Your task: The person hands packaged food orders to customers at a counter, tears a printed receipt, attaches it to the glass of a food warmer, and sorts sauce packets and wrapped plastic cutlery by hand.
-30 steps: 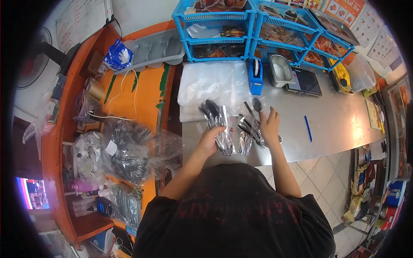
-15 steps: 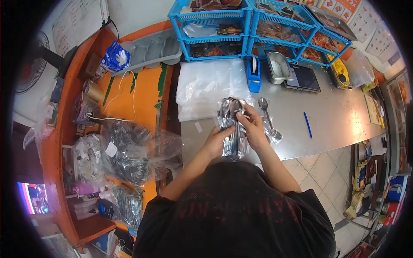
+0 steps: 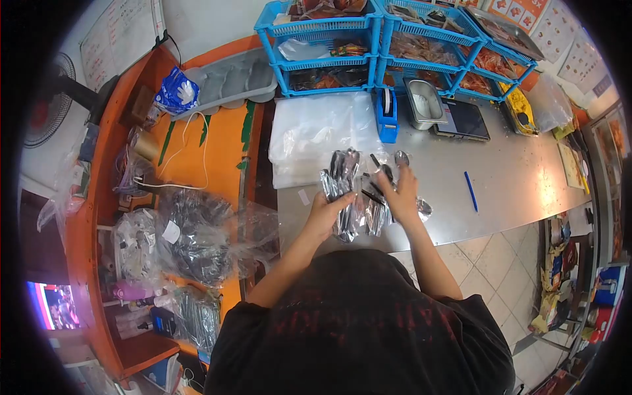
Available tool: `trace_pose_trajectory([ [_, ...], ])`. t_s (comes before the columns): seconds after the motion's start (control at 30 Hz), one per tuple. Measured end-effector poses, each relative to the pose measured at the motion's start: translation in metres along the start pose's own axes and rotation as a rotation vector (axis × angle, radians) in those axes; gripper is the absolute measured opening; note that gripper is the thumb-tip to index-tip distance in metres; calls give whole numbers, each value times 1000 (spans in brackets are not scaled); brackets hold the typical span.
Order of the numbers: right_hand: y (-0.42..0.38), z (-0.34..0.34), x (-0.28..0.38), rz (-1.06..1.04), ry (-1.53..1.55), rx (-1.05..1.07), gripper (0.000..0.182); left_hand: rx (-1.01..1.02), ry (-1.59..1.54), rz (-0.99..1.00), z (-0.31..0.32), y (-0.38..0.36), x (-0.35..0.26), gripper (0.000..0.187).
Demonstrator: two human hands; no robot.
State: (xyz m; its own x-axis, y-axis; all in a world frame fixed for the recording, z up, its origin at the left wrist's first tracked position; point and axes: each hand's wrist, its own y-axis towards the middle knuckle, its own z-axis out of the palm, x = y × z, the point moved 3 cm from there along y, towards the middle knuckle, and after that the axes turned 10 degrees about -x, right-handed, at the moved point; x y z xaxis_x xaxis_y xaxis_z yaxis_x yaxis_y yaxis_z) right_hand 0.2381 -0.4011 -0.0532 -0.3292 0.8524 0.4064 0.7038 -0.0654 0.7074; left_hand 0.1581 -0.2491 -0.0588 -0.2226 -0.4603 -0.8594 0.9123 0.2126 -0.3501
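A bundle of spoons (image 3: 343,171) in shiny clear plastic is in my left hand (image 3: 327,214), whose thumb lies across the handles. My right hand (image 3: 403,197) is just to the right, fingers apart, over the table. Between the hands lie loose plastic-wrapped cutlery pieces (image 3: 376,214) with dark ends, close to or touching my right fingers. A single wrapped spoon (image 3: 401,158) rests beyond my right fingertips, its handle partly hidden by the hand. Another shiny wrapped piece (image 3: 424,209) shows beside my right wrist.
A stack of clear plastic bags (image 3: 316,131) lies on the steel table (image 3: 507,178) ahead. Behind stand a blue tape dispenser (image 3: 388,117), a metal container (image 3: 424,105) and blue tiered baskets (image 3: 322,62). A blue pen (image 3: 471,191) lies right; an orange counter with plastic-bagged goods (image 3: 197,230) is left.
My right hand has come off the spoon bundle and moved right. The bundle has shifted slightly left in my left hand, and dark-ended wrapped pieces now show between the hands.
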Motion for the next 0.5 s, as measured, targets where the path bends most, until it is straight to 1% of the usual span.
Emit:
trace_pose_trajectory([
  [0.03, 1, -2, 11, 196, 428, 305, 32, 1, 3, -5, 2, -1, 1, 20],
  [0.07, -2, -5, 23, 396, 856, 608, 29, -6, 28, 40, 4, -2, -1, 20],
  [0.1, -8, -3, 29, 653, 1015, 881, 25, -11, 53, 90, 6, -3, -4, 21],
  [0.13, -10, -2, 30, 652, 1016, 876, 25, -7, 55, 92, 8, -3, -6, 21],
  [0.2, -9, -1, 29, 596, 1107, 643, 22, -42, -214, -42, 8, -5, -9, 23],
  [0.23, -7, -3, 29, 589, 1123, 599, 21, -9, -176, -28, 10, -5, -12, 24],
  [0.27, -8, 0, 24, 588, 1123, 600, 21, -10, -177, -28, 6, -3, -10, 24],
  [0.33, -6, 0, 10, 634, 937, 506, 18, -45, -140, -15, -1, 0, -6, 24],
  [0.37, -3, -4, 3, 657, 852, 439, 20, -71, -135, 16, -2, 2, -6, 24],
  [0.4, -1, 0, -6, 652, 856, 442, 20, -74, -137, 21, -3, 2, -7, 24],
  [0.47, -2, 11, -31, 359, 396, 438, 21, -77, -112, -8, -5, 2, -4, 24],
  [0.5, -4, 15, -36, 408, 375, 512, 22, -74, -112, -7, -5, 2, -4, 24],
])
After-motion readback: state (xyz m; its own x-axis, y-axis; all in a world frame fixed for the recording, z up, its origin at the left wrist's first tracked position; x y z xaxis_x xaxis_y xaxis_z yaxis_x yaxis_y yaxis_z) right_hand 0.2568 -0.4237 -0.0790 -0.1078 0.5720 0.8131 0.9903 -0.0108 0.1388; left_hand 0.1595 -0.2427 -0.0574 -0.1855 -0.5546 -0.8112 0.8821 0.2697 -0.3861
